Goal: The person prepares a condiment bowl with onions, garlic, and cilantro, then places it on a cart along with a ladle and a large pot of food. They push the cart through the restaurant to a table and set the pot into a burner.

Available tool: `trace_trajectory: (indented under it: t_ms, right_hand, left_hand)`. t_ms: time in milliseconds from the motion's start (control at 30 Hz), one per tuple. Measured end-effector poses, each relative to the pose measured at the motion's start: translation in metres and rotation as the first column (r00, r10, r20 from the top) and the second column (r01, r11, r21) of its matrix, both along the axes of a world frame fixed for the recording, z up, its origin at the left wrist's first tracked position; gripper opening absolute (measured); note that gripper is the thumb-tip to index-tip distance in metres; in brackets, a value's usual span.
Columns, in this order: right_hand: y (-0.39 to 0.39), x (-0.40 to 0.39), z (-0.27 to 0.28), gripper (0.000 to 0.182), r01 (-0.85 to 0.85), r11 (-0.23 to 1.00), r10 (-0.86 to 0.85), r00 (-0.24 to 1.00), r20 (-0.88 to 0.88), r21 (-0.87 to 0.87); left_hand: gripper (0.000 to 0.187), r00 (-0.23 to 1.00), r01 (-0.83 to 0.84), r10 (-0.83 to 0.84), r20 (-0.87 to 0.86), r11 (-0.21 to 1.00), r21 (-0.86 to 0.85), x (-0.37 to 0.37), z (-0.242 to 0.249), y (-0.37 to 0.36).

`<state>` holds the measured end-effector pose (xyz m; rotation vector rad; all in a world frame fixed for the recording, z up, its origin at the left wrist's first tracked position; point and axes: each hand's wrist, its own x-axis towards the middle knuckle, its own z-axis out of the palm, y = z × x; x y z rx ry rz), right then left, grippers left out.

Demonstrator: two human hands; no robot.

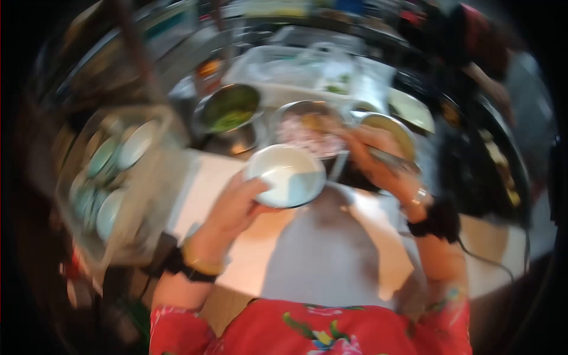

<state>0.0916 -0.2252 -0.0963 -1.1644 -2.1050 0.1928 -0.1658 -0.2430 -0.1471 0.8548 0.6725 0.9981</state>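
My left hand (234, 204) grips a small white bowl (287, 176) by its left side, thumb over the rim. The bowl is tilted toward me, and its inside looks bare, with a shadow across it. My right hand (378, 157) is closed around a metal utensil (390, 158), whose handle sticks out behind the fingers; its kind is blurred. The fingers reach over a metal pot (281, 127) of pinkish-white chopped food (305, 137) with a brownish patch in it. The white bowl is just in front of this pot.
At the left a plastic crate (127, 236) holds several stacked bowls (136, 145). Behind stand a metal pot of chopped greens (232, 118) and a white tray (260, 59). A yellowish round container (393, 130) is beyond my right hand. Another person's arm (491, 86) shows at upper right.
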Motion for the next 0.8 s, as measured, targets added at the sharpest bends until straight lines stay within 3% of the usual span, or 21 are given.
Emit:
trace_trajectory:
  t_ms: [33, 67, 133, 167, 233, 267, 300, 333, 467, 533, 800]
  right_hand:
    - [0.0, -0.002, 0.002, 0.02, 0.132, 0.946, -0.157, 0.985, -0.064, -0.296]
    - [0.0, 0.001, -0.005, 0.02, 0.25, 0.927, -0.273, 0.961, -0.047, -0.278]
    - [0.008, 0.014, -0.018, 0.031, -0.004, 0.997, -0.006, 0.992, -0.126, -0.08]
    - [0.005, 0.017, -0.006, 0.02, -0.076, 0.992, 0.077, 0.997, 0.01, -0.1]
    - [0.007, 0.013, 0.0, 0.02, -0.094, 0.909, -0.069, 0.927, -0.368, -0.407]
    - [0.01, 0.011, -0.004, 0.02, -0.077, 0.917, -0.08, 0.925, -0.371, -0.39]
    - [0.014, 0.01, -0.012, 0.024, -0.128, 0.873, -0.164, 0.832, -0.53, -0.47]
    - [0.017, 0.008, -0.016, 0.028, -0.204, 0.82, -0.253, 0.708, -0.659, -0.534]
    - [0.022, 0.009, -0.021, 0.027, -0.23, 0.825, -0.282, 0.624, -0.729, -0.516]
    - [0.023, 0.011, -0.023, 0.027, -0.235, 0.816, -0.323, 0.574, -0.753, -0.529]
    - [0.02, 0.017, -0.022, 0.027, -0.301, 0.779, -0.348, 0.524, -0.777, -0.551]
  left_hand:
    - [0.043, 1.0, -0.003, 0.003, 0.016, 1.0, -0.004, -0.002, 0.001, -0.002]
    - [0.042, 0.999, -0.049, 0.05, 0.009, 0.997, -0.056, 0.004, 0.012, -0.01]
    - [0.045, 0.994, -0.086, 0.084, -0.072, 0.996, -0.035, 0.009, 0.015, -0.013]
    - [0.046, 0.997, -0.018, 0.014, -0.078, 0.999, -0.052, 0.004, 0.01, -0.008]
    - [0.046, 0.997, 0.027, -0.029, -0.069, 0.999, -0.037, 0.014, 0.012, -0.009]
    - [0.047, 0.999, -0.016, 0.013, -0.032, 0.995, -0.1, 0.012, 0.008, -0.008]
    - [0.047, 0.998, -0.063, 0.063, 0.0, 0.984, -0.164, 0.008, 0.004, -0.007]
    - [0.052, 0.998, 0.003, 0.009, 0.066, 0.981, -0.192, 0.008, 0.003, -0.004]
    - [0.06, 0.992, -0.07, 0.091, 0.084, 0.97, -0.231, 0.02, 0.018, -0.011]
    - [0.06, 0.92, 0.317, -0.278, 0.274, 0.942, -0.107, -0.001, 0.004, 0.002]
    - [0.062, 0.929, 0.275, -0.242, 0.279, 0.958, -0.084, -0.001, 0.001, 0.0]
